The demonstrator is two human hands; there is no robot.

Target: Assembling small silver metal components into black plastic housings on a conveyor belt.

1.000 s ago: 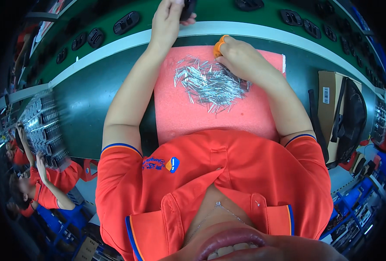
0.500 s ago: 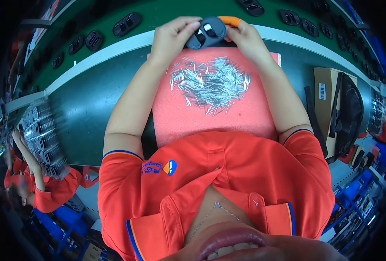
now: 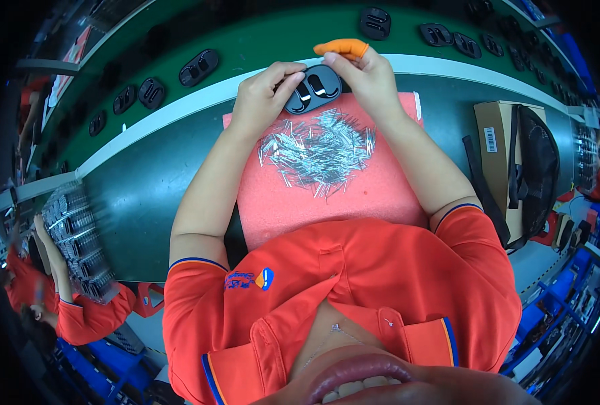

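Observation:
A dark oval plastic housing (image 3: 313, 90) with two long recesses is tilted above the far edge of a pink foam pad (image 3: 333, 212). My left hand (image 3: 263, 94) pinches its left side, the thumb on the face. At the housing's upper right edge is my right hand (image 3: 369, 77), with an orange finger cot (image 3: 344, 47) on its index finger. Its thumb and index are closed together; anything between them is too small to make out. A loose heap of thin silver metal pins (image 3: 320, 152) lies on the foam below the housing.
Similar black housings (image 3: 198, 67) sit along a green conveyor belt (image 3: 266, 40) beyond a pale rail (image 3: 428, 65). At right stand a cardboard box (image 3: 492, 142) and a black bag (image 3: 539, 162). Stacked clear trays (image 3: 77, 229) stand at left, near another person in red (image 3: 100, 310).
The housing has come nearer my body and shows more of its face. My right hand has shifted from its right side to its upper edge. Belt housings have moved slightly left.

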